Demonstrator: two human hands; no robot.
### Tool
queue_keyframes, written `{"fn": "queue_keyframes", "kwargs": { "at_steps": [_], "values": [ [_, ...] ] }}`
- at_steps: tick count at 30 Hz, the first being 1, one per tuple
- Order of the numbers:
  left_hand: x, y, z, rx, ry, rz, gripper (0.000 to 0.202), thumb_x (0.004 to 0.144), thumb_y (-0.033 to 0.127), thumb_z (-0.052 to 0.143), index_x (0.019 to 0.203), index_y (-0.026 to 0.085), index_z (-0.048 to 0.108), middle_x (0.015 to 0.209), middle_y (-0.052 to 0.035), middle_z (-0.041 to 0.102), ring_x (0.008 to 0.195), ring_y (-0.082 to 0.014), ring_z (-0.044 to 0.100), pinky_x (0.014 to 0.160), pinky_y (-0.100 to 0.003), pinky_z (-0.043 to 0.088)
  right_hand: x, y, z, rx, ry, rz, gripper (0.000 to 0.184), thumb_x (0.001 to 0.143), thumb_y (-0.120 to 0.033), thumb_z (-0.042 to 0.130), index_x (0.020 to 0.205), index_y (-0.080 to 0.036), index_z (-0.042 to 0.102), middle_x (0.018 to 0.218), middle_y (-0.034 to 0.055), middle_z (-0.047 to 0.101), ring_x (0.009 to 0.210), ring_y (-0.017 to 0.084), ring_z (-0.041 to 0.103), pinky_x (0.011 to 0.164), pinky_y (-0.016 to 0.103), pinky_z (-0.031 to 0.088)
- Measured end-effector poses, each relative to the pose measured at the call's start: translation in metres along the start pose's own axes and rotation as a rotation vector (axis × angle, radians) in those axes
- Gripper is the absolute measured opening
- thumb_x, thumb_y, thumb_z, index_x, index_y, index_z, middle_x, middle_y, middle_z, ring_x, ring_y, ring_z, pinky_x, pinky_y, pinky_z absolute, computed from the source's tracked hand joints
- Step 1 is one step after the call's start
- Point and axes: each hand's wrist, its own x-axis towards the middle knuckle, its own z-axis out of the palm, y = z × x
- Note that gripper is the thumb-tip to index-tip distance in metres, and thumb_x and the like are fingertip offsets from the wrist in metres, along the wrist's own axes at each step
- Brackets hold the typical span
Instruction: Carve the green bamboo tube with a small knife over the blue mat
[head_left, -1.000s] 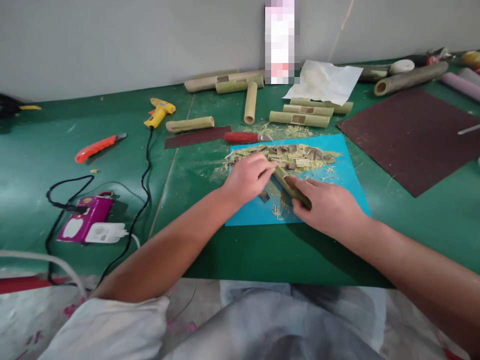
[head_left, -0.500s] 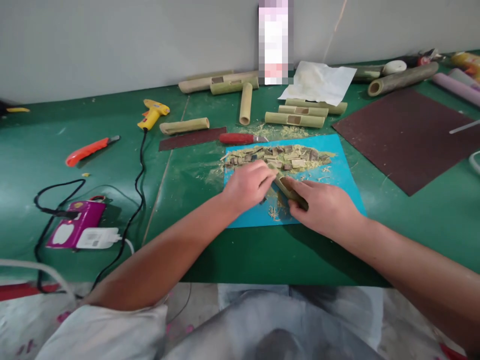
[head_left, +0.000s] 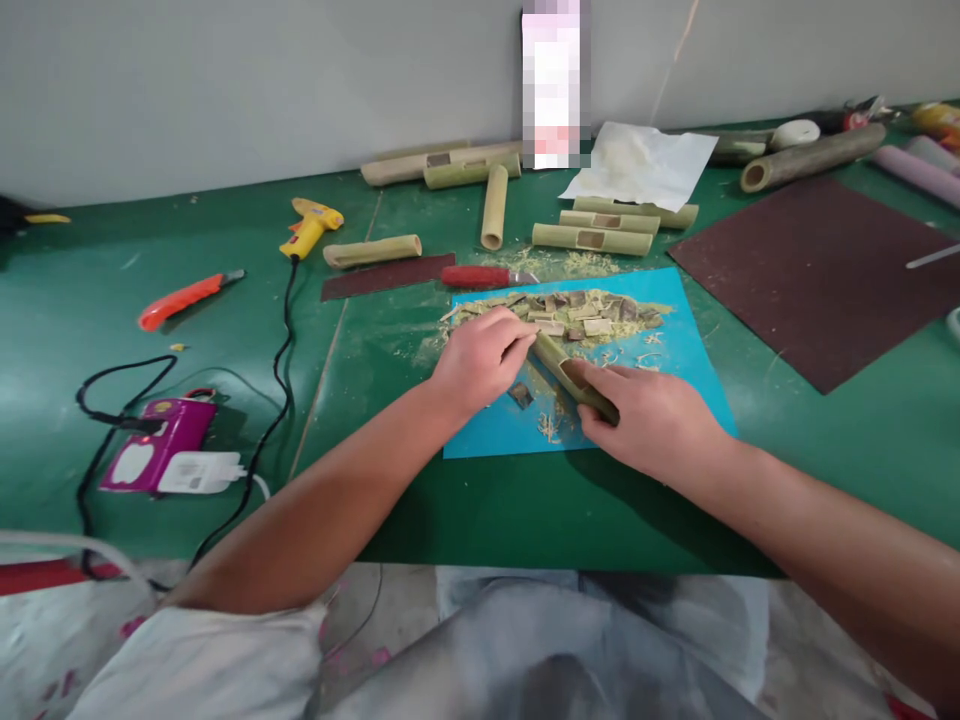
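A short green bamboo tube (head_left: 564,368) with a cut window lies slanted on a blue mat (head_left: 675,350). My right hand (head_left: 651,420) is closed around its near end. My left hand (head_left: 480,358) is closed at the tube's far end, fingers pinched; what they pinch I cannot make out. A heap of bamboo chips and shavings (head_left: 577,310) lies on the mat just beyond the hands. One small dark chip (head_left: 520,395) rests on the mat beneath my left hand.
A red-handled knife (head_left: 487,276), dark sandpaper strip (head_left: 386,275), several cut bamboo tubes (head_left: 592,238), yellow glue gun (head_left: 309,226), orange cutter (head_left: 184,298), large brown sandpaper sheet (head_left: 817,270), white paper (head_left: 641,162), and a purple power strip (head_left: 161,455) with cables lie on the green table.
My left hand pulled slightly left and back from the tube, uncovering more of the tube and the dark chip on the mat. My right hand keeps its grip.
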Motion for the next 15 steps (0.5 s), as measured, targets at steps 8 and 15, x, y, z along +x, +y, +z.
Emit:
{"fn": "queue_keyframes", "kwargs": {
  "at_steps": [8,15],
  "values": [
    [-0.002,0.010,0.003,-0.009,-0.082,0.072,0.020,0.100,0.022,0.053,0.096,0.014,0.071,0.086,-0.0074,0.071,0.078,-0.0165,0.069,0.071,-0.028,0.056,0.004,0.000,0.001,0.024,-0.010,0.000,0.051,0.090,-0.030,0.047,0.139,-0.025,0.060,0.108,0.0055,0.077,0.081,0.022,0.070,0.059,0.031,0.038],
    [-0.004,0.018,0.004,-0.004,-0.094,0.103,0.023,0.102,0.023,0.051,0.098,0.013,0.071,0.086,-0.0087,0.071,0.078,-0.0175,0.069,0.072,-0.028,0.056,0.002,-0.002,-0.004,0.033,-0.021,0.008,0.052,0.091,-0.029,0.046,0.142,-0.022,0.059,0.111,0.0071,0.076,0.086,0.024,0.071,0.062,0.033,0.040]
  ]
}}
